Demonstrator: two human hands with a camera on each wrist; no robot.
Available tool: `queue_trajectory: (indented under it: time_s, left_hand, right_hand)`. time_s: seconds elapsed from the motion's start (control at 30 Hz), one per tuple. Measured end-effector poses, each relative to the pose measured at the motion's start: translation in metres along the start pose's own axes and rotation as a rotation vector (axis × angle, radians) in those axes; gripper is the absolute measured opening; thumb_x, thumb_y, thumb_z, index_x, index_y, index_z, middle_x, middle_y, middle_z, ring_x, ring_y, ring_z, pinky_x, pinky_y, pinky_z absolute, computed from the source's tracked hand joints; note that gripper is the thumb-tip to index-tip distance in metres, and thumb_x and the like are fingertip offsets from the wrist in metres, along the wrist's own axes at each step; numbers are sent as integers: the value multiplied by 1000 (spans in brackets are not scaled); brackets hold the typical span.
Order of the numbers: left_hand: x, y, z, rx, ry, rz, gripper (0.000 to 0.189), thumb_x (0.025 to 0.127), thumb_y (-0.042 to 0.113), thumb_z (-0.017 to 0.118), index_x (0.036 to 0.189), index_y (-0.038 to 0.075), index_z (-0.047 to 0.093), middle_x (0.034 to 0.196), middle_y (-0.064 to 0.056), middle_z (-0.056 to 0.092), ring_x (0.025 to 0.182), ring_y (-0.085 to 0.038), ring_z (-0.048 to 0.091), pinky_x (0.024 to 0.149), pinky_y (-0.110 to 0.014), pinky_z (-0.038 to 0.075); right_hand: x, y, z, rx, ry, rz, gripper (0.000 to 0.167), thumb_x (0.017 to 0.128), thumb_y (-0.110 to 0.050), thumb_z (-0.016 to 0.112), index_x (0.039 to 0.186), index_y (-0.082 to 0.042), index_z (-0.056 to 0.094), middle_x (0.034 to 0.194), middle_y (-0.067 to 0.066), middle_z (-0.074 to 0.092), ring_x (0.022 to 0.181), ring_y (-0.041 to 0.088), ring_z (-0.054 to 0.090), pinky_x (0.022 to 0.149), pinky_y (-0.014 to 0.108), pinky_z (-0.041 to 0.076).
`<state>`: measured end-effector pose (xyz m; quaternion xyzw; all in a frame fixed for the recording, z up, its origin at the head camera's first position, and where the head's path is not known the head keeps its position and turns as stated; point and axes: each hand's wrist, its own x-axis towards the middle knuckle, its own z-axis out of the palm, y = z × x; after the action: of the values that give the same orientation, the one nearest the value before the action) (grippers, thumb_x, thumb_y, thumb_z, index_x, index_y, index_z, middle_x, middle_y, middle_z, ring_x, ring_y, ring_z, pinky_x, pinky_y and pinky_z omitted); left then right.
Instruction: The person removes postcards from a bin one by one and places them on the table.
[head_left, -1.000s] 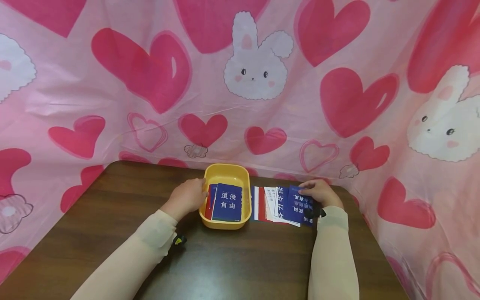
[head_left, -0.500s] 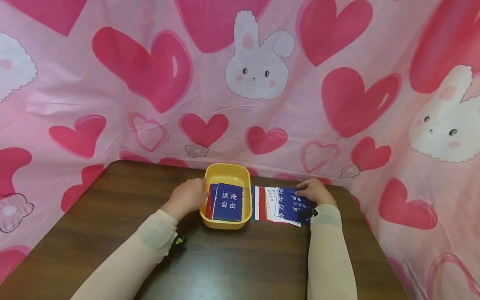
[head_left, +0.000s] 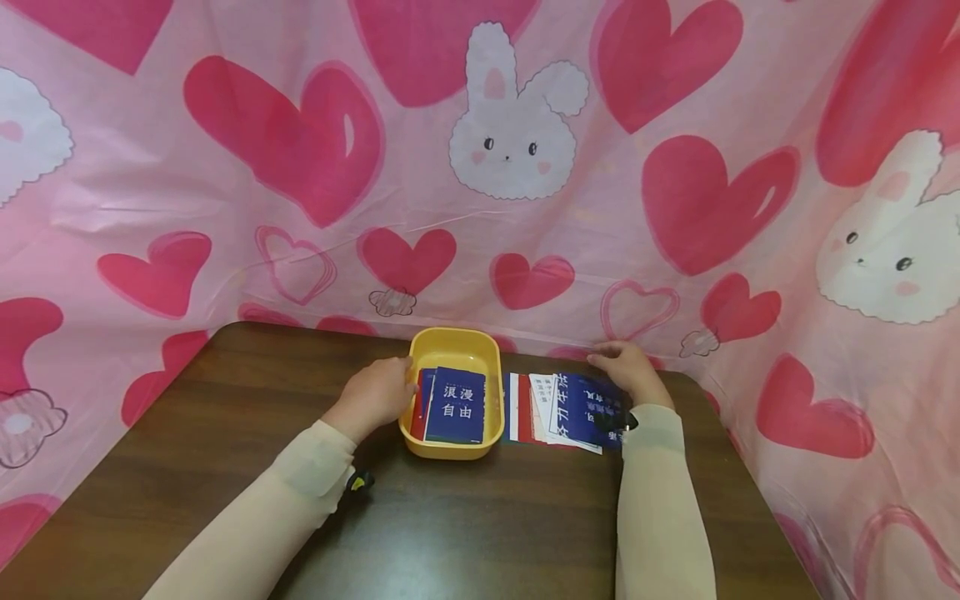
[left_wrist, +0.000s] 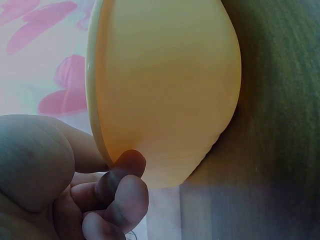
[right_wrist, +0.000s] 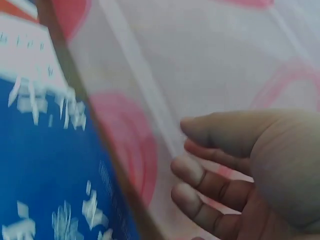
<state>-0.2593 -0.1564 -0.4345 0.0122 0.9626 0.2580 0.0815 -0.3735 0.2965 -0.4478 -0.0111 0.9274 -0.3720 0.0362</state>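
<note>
- Cream sleeves reach in from the bottom edge, the left one [head_left: 255, 517] slanting inward and the right one [head_left: 663, 508] nearly straight.
- Dark brown, wood-grained table [head_left: 465, 525] lies under both arms; a small black device [head_left: 361, 480] with a yellow-green mark sits by the left cuff.
- Yellow tray [head_left: 450, 452] stands on the table, toward its far side. The left hand [head_left: 375, 392] pinches its left rim, fingertips against the outer wall.
- Inside the tray, a blue card [head_left: 459, 408] with white characters lies uppermost, over a red card [head_left: 417, 421] at its left.
- Just right of the tray, fanned cards [head_left: 573, 412] overlap on the table: red, white and blue.
- Right hand [head_left: 632, 371], beside the fan's far right corner, has loosely bent fingers and holds nothing.
- Pink backdrop [head_left: 420, 192] rises behind, printed with hearts and white rabbits.
</note>
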Motion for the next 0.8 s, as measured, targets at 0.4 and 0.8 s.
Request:
queue_trajectory:
  time_s: [0.4,0.8]
  left_hand:
    - [1,3,1,-7,-6,-8,71,111,32,74,171,6,49,164,-20,64,141,-43,70,120,-65,57]
    - [3,3,2,12,9,3,69,111,30,73,169,2,50,158,-23,67,132,-42,74,115,-65,60]
  right_hand:
    - [-7,-72,19,71,77,-255,34,108,-21,75,135,-1,79,133,24,80,123,41,73,108,51,60]
    - [-20,-167,74,-5,-149,-337,39,108,-34,79,139,-11,79,124,8,81,116,31,75,105,49,68]
